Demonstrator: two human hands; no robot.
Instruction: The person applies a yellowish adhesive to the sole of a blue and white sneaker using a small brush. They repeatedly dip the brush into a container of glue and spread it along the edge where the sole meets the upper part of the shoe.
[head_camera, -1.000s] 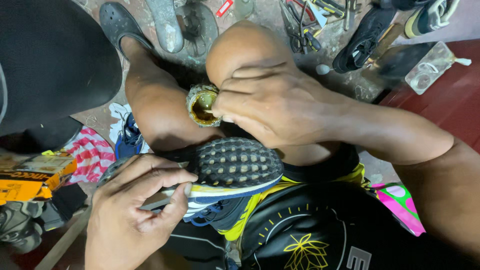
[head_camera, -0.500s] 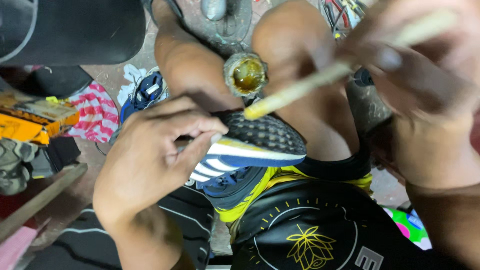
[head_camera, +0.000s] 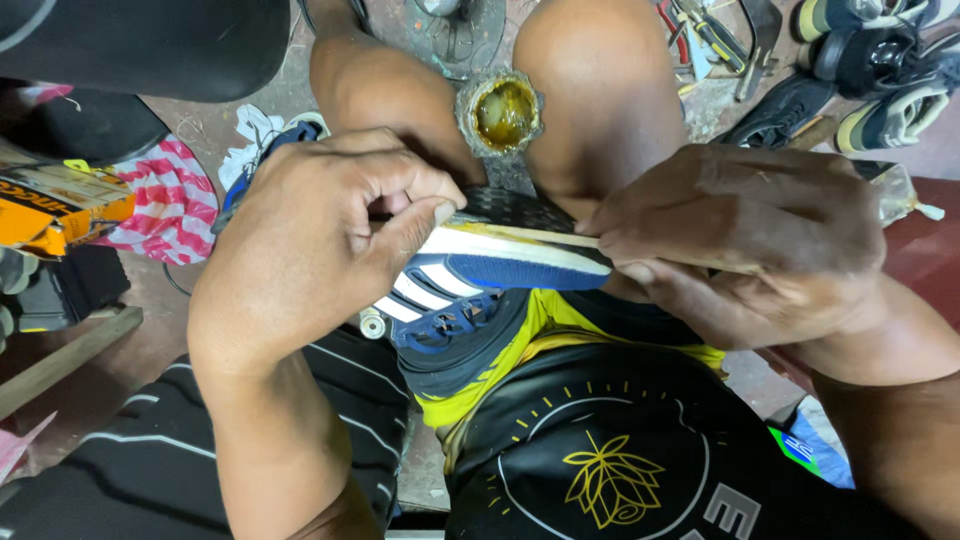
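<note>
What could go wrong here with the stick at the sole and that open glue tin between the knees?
1. The open glue tin sits wedged between the knees, unsecured; a leg shift may tip it.
2. The thin stick, held by the right hand, runs along the shoe where sole meets upper; glue might smear onto the blue upper.
3. The left hand has its thumb at the seam close to the stick's tip, so it may get glued.
</note>
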